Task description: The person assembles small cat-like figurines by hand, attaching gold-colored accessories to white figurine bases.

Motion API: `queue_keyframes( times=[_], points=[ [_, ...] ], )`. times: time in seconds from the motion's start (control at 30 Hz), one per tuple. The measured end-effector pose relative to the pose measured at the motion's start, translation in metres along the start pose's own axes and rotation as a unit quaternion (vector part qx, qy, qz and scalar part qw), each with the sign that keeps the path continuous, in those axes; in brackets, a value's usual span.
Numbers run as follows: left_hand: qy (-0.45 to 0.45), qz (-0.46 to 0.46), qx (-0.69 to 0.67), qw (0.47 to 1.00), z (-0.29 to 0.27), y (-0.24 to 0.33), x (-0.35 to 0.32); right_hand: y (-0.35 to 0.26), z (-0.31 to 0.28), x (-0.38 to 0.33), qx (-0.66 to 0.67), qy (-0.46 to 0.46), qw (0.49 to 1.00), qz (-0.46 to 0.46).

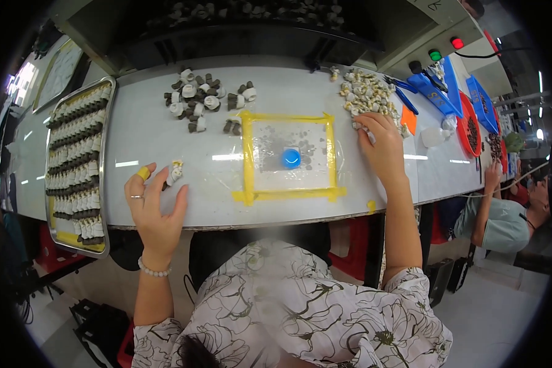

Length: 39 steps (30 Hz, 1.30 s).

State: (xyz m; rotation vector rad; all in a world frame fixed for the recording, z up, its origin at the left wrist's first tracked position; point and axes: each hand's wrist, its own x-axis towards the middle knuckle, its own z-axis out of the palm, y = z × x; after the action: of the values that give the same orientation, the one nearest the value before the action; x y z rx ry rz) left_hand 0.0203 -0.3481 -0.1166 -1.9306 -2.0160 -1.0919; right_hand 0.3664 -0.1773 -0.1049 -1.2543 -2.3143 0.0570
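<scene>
My left hand [155, 208], with a yellow wrap on one finger, is open over the near left of the table. Beside its index fingertip is a small white figurine [176, 171] with a dark base and yellow details. My right hand [381, 144] reaches to the near edge of a pile of small white-and-yellow pieces [367, 89]. Its thumb and fingers are closed around one such piece, mostly covered by the fingers. Between my hands, a round blue cap-like thing [291, 158] sits on a wet-spotted sheet framed with yellow tape [248, 159].
At left lies a metal tray [108, 184] with rows of white-and-dark figurines. Loose white-and-dark pieces [193, 95] lie at the back. To the right are blue-handled pliers [406, 101], an orange piece [409, 119], blue bins [438, 92] and a red basin [462, 126]. A co-worker [503, 224] sits farther right.
</scene>
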Motion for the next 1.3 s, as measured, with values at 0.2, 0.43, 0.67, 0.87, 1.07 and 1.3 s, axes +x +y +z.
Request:
queue_keyframes(
  times=[0.2,0.43,0.67,0.87,1.07,1.3],
  points=[
    [-0.069,0.0,-0.099,0.993,0.032,0.04,0.048,-0.034,-0.014,-0.002,0.045,-0.05,0.997,-0.036],
    [-0.249,-0.067,0.023,0.966,0.07,0.045,0.079,-0.055,-0.01,-0.01,0.084,-0.152,0.983,-0.063],
    [-0.204,-0.059,-0.164,0.963,0.056,0.043,0.072,-0.055,-0.005,-0.009,0.113,-0.115,0.986,-0.043],
    [-0.222,-0.287,-0.612,0.702,0.041,0.05,0.033,-0.078,0.005,0.004,0.183,-0.101,0.977,-0.053],
    [-0.186,-0.334,-0.685,0.62,0.046,0.056,0.013,-0.089,0.014,0.014,0.143,-0.141,0.973,-0.112],
    [-0.199,-0.39,-0.695,0.571,0.049,0.058,0.011,-0.095,0.013,0.02,0.101,-0.145,0.972,-0.154]
  ],
)
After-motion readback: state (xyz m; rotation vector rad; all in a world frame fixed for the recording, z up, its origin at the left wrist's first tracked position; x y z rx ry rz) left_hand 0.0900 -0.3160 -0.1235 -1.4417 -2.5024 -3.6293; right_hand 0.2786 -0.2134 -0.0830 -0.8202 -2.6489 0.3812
